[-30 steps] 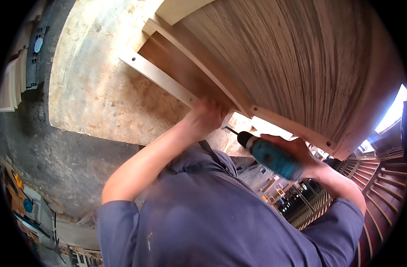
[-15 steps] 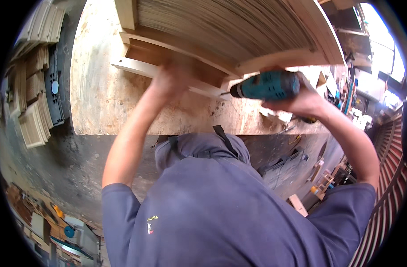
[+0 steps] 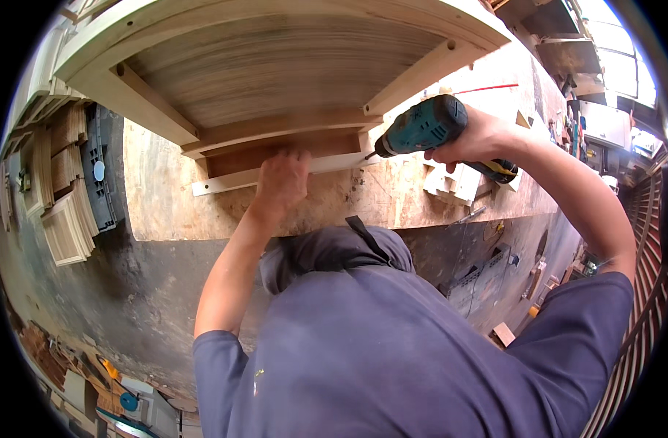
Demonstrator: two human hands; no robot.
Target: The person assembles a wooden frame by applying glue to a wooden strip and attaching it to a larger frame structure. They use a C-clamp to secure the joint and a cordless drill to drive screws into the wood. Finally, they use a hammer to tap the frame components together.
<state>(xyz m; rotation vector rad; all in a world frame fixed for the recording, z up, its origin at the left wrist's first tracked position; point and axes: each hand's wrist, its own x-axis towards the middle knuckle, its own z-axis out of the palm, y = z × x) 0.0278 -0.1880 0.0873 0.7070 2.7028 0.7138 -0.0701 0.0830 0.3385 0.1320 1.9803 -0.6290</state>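
My left hand (image 3: 284,177) is closed over a pale wooden rail (image 3: 334,163), its fingertips curled over the far edge. That rail runs along the near side of a large wooden frame (image 3: 268,123) with a wood-grained panel (image 3: 268,69) set inside. Between the rail and the frame lies a narrow brown recess (image 3: 239,159). A teal and black cordless drill (image 3: 421,128) is gripped in my right hand (image 3: 471,139), its body tilted down to the left. The drill's tip meets the rail's right end; whether a screw is there is too small to tell.
The frame rests on a worn wooden workbench (image 3: 392,201). Right of the rail, pale wood blocks (image 3: 454,182) lie near the front edge, with a thin red stick (image 3: 487,88) farther back. Stacked wooden panels (image 3: 65,230) stand at the left beside a dark plastic rack (image 3: 100,175).
The frame appears turned and shifted left as the view moved. My left hand, blurred before, now shows clearly on the rail. The drill's tip stays at the rail's right end.
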